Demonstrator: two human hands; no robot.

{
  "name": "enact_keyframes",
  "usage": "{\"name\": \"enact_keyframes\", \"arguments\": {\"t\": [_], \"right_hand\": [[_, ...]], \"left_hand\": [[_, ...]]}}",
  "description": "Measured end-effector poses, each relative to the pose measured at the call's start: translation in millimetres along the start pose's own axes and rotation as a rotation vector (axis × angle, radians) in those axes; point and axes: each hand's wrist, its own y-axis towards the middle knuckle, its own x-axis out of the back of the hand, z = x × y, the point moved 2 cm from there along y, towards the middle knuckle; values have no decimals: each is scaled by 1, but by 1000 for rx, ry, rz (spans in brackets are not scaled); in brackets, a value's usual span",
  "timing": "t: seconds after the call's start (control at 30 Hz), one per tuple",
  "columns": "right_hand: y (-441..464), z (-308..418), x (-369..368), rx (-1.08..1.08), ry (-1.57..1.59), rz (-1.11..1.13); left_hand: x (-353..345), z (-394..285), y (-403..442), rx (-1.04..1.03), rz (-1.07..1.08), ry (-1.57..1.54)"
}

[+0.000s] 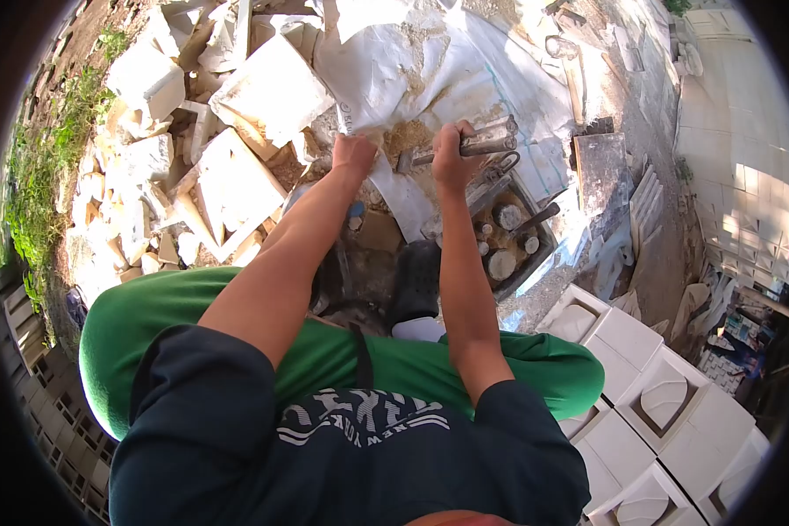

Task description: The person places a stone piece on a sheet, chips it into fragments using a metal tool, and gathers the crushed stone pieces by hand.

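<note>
My left hand [355,156] is closed around the lower end of a thin white strip with dark markings [344,118], beside the broken white pieces. To the right, my right hand [452,158] is wrapped around a grimy tool with thick, round bars [491,138], its exact kind unclear. A blocky end shows on the other side of that fist. Just below the right hand lies a box [548,250] holding several pale round pieces [502,265] and a dark handle. Between my forearms are a flat brownish piece [379,232] and a small blue-topped object [357,210].
Broken white slabs [272,88] pile up at the left. A dusty white sheet [465,70] covers the ground ahead. White block moulds [662,394] stand in rows at lower right. My black shoe [416,280] is between my arms. A dark board [600,167] lies farther right.
</note>
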Motion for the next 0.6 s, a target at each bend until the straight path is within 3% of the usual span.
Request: {"name": "enact_keyframes", "arguments": {"t": [0.07,0.33,0.5,0.57,0.6], "right_hand": [[2,-11,5,-15,-23,-7],[1,59,-7,59,15,-41],[2,-22,3,8,79,-201],[10,-20,7,36,-67,6],[6,3,-3,-86,-40,-13]], "left_hand": [[6,2,0,34,13,-61],[1,0,1,45,-61,-17],[7,-1,3,12,-56,-34],[15,0,-2,13,75,-72],[7,-2,-8,11,85,-71]]}}
